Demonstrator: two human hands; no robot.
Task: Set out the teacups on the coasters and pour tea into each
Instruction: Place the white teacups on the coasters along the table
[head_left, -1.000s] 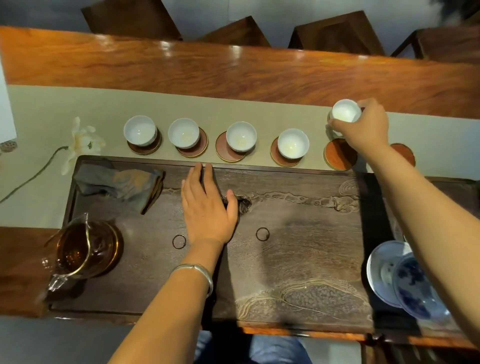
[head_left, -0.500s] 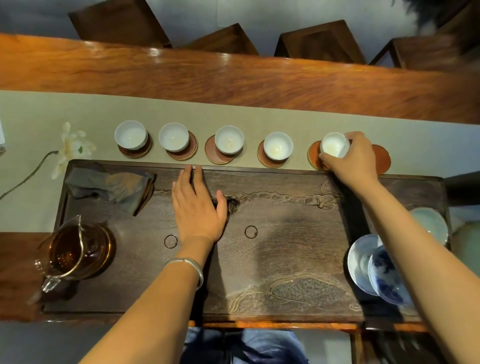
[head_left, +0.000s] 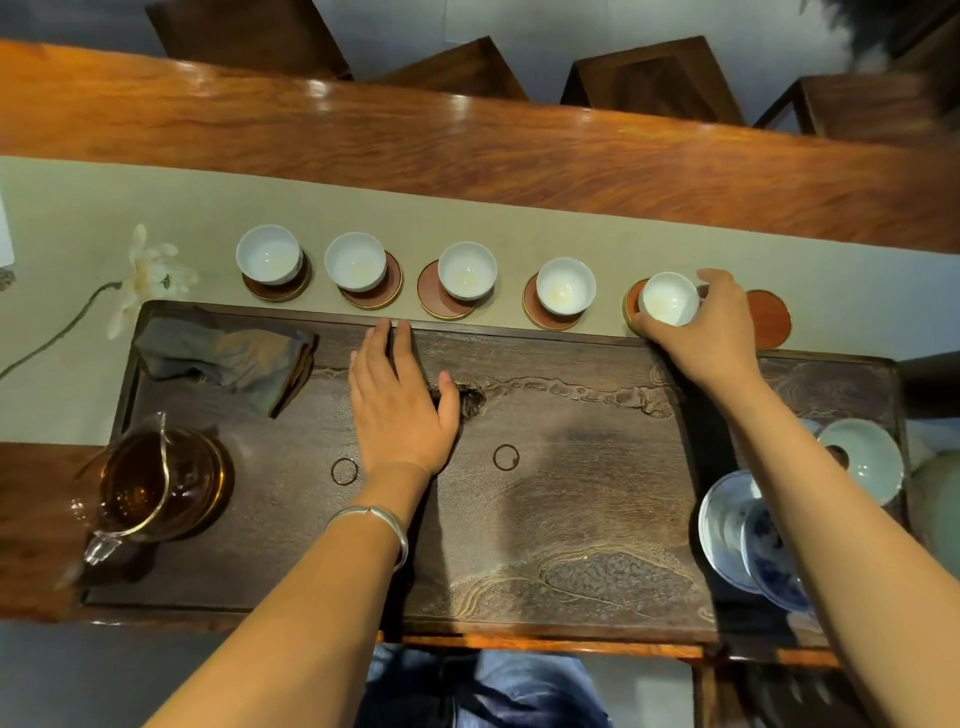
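Observation:
Several small white teacups stand in a row on round brown coasters along the beige runner (head_left: 467, 223). My right hand (head_left: 711, 332) grips the rightmost teacup (head_left: 669, 300), which sits on its coaster (head_left: 632, 307). One bare coaster (head_left: 770, 318) lies just right of that hand. My left hand (head_left: 397, 400) rests flat, fingers straight, on the dark wooden tea tray (head_left: 571, 493). A glass pitcher of dark tea (head_left: 150, 483) stands at the tray's left end.
A folded grey cloth (head_left: 228, 358) lies at the tray's back left. Blue-and-white bowls (head_left: 748, 540) and a pale celadon lid (head_left: 862, 462) sit at the tray's right end. A white flower (head_left: 145, 275) lies on the runner at left. Wooden chairs stand beyond the table.
My right hand brought the teacup down from the air and toward me, setting it on the coaster second from the right. My left hand stayed flat on the tray.

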